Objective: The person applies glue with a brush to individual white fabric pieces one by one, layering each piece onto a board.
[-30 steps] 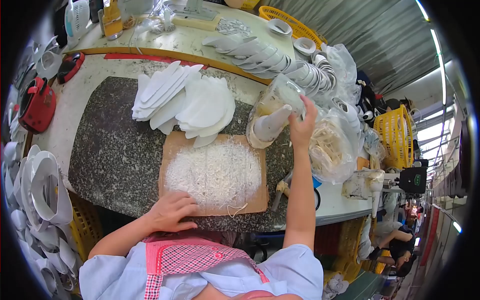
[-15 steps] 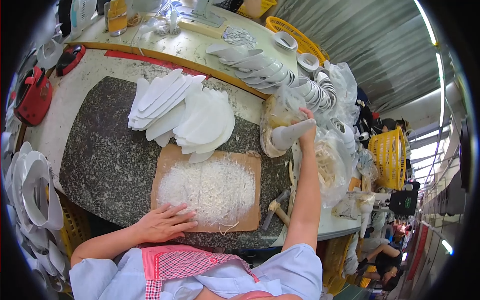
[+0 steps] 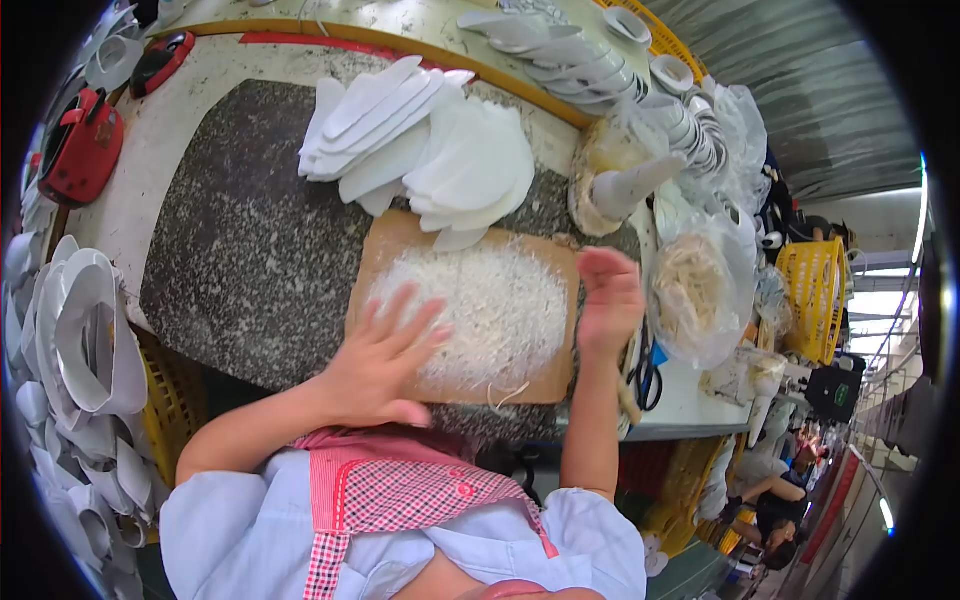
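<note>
A cardboard sheet (image 3: pixel 364 285), its middle coated with a rough, dried white layer (image 3: pixel 490 320), lies before me on a dark speckled board (image 3: pixel 250 220). My left hand (image 3: pixel 385 360) is open, fingers spread, over the sheet's left side. Beside the right edge my right hand (image 3: pixel 610 300) is raised with nothing visible in it, fingers extended and slightly curved. White sole-shaped pieces (image 3: pixel 470 165) lie fanned in overlapping piles behind the cardboard, one tip overlapping its far edge. Beyond my right hand stands a crusted, plastic-covered pot (image 3: pixel 590 205) with a thick pale handle (image 3: pixel 640 185) leaning out.
A red-and-black device (image 3: pixel 82 150) stands at the left. White curved shoe parts (image 3: pixel 85 330) are piled left; more (image 3: pixel 580 65) line the back. Dark-handled scissors (image 3: pixel 650 385) and a clear bag (image 3: pixel 700 290) lie right. Another person (image 3: pixel 775 510) is far right.
My right hand has let go of the pale handle and come back to the cardboard's right edge. My left hand has lifted and spread its fingers. The whole view has shifted.
</note>
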Tool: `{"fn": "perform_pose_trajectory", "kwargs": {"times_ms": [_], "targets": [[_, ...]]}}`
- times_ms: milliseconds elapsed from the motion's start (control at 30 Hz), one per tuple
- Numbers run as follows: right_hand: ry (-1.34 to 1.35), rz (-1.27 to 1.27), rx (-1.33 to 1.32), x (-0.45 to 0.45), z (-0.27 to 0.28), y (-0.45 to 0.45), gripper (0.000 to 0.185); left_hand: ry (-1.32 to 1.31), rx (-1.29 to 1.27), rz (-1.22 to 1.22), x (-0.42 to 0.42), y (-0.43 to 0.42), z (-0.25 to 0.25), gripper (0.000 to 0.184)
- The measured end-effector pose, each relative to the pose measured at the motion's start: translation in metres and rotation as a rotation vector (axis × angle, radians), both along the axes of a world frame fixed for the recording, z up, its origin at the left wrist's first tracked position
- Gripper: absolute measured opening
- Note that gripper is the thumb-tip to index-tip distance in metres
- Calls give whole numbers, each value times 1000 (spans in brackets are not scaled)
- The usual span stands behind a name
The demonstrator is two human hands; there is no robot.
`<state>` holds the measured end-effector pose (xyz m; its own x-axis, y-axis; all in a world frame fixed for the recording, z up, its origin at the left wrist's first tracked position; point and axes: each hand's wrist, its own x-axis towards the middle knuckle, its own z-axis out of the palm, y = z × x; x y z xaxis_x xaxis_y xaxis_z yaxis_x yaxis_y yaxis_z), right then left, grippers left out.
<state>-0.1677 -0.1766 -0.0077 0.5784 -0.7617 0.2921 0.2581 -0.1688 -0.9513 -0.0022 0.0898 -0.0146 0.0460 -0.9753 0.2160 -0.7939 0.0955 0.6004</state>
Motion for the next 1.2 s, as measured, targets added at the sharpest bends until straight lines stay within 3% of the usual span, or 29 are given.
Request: {"fn": "perform_pose_trajectory", "kwargs": {"times_ms": [33,133,233,267,400,500,600,700,733,833,933,1033,1067,1167,1200], "targets": [[176,-57,-134,2,-6,27,31,-83,-32,-19,-11,-17,3,94],[211,-244,-407,-5,-20,61,33,-297,-29,-117,-35,-73,-8,106],[398,-396,-485,-22,-48,74,38,-303,-138,-217,-47,-92,-27,108],[706,-371,-603,-32,-49,74,43,-429,-93,-245,-48,-90,-31,110],[650,-416,-622,-23,-55,67,46,-890,106,-396,-47,-63,-4,110],[636,-480,-545,-22,-57,68,45,-760,26,-424,-41,-27,-11,107],[619,-503,-550,-24,-52,74,43,-822,77,-432,-45,22,-12,103],[546,-542,-554,-27,-52,77,41,-413,242,-394,-25,48,19,97],[511,-564,-578,-28,-53,78,39,-389,278,-281,-18,49,17,92],[387,-578,-585,-30,-49,85,38,916,171,-1,1,18,19,98],[234,-594,-500,-31,-69,73,35,1724,296,-197,-7,-11,13,107],[115,-529,-301,-30,-65,78,36,1810,308,-175,-27,-37,6,111],[48,-471,-191,-26,-58,86,37,1732,271,-207,-31,-49,1,108],[16,-381,-51,-27,-57,102,39,1087,67,-113,-48,-86,-16,109],[37,-364,-31,-28,-60,105,39,679,73,-166,-50,-92,-20,109]]}}
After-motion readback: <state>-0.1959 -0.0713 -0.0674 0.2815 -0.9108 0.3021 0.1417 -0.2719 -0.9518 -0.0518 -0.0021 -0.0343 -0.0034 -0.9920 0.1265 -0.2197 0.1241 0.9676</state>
